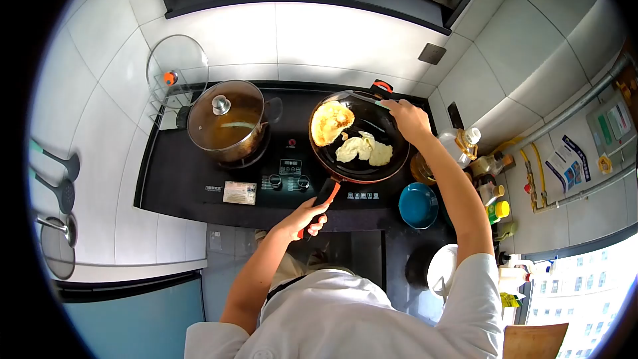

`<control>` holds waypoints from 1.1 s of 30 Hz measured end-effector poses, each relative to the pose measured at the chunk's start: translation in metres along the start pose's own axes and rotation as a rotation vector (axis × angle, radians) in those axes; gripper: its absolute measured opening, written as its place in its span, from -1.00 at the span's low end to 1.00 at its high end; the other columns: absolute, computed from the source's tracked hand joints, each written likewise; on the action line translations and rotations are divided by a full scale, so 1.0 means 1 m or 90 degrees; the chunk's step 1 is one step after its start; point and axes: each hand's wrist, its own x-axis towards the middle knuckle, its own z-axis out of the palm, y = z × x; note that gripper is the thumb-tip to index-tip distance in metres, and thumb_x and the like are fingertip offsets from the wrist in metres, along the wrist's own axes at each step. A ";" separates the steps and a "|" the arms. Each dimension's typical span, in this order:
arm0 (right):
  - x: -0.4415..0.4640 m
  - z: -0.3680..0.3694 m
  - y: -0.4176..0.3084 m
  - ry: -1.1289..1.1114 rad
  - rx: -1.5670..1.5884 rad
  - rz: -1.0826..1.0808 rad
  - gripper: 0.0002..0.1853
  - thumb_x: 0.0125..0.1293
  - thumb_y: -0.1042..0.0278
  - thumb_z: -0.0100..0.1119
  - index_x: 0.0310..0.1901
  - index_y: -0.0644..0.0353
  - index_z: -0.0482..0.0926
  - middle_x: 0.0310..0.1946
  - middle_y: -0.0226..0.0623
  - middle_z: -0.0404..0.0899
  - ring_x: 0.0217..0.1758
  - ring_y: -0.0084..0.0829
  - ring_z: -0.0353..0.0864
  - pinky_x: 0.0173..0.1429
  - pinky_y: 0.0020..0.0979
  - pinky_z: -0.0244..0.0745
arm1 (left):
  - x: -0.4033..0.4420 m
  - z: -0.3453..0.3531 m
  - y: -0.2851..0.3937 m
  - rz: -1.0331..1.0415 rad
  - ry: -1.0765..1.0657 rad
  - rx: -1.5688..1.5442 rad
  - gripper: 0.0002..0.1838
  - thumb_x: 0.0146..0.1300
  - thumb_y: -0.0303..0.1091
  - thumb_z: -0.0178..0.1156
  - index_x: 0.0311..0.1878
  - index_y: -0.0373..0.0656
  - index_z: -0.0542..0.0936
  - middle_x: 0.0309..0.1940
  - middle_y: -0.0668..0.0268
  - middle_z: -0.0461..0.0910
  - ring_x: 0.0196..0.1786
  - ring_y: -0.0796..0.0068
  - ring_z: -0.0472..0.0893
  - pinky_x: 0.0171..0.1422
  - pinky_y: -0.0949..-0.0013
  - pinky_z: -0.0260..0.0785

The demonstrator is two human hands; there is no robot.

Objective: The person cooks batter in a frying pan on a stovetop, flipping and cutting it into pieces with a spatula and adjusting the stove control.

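A dark frying pan (362,167) sits on the right part of the black cooktop, with a browned egg piece (331,123) at its left and paler egg pieces (364,149) lower down. My left hand (307,219) is wrapped round the pan's black and orange handle (328,193). Over the pan's upper right edge, my right hand (407,118) grips the pale green handle of a spatula (361,97), whose blade reaches over the top of the pan. The spatula does not appear to touch the egg.
A lidded pot (226,123) stands at the cooktop's left, near a glass lid (177,66) in a rack. Right of the pan are a blue bowl (418,205), an oil bottle (462,146) and several other bottles. Utensils hang on the left wall.
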 end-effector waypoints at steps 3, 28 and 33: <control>0.019 -0.010 0.009 -0.039 0.031 -0.005 -0.61 0.32 0.39 0.05 0.16 -0.22 0.53 -0.14 -0.23 0.62 -0.14 -0.15 0.66 -0.06 -0.17 0.57 | 0.002 -0.002 -0.002 -0.010 0.007 -0.008 -0.69 0.44 -0.10 0.08 0.17 0.09 0.39 -0.52 0.49 0.35 -0.65 0.77 0.21 -0.60 0.63 0.01; 0.115 -0.038 -0.001 -0.171 -0.104 -0.186 -0.62 0.26 0.46 0.07 0.07 -0.19 0.57 -0.10 -0.41 0.65 0.04 -0.28 0.62 0.03 -0.22 0.54 | 0.003 -0.006 -0.001 -0.009 0.022 0.013 -0.69 0.46 -0.16 0.03 0.21 0.08 0.35 -0.55 0.48 0.33 -0.68 0.75 0.20 -0.62 0.61 0.03; 0.119 -0.047 -0.015 -0.194 -0.154 -0.220 -0.63 0.21 0.48 0.11 0.02 -0.18 0.60 -0.13 -0.52 0.68 0.00 -0.36 0.64 -0.01 -0.28 0.56 | 0.001 0.000 0.004 0.001 0.003 0.014 -0.81 0.44 -0.20 0.06 -0.07 0.03 0.27 -0.54 0.47 0.33 -0.68 0.75 0.21 -0.61 0.59 0.03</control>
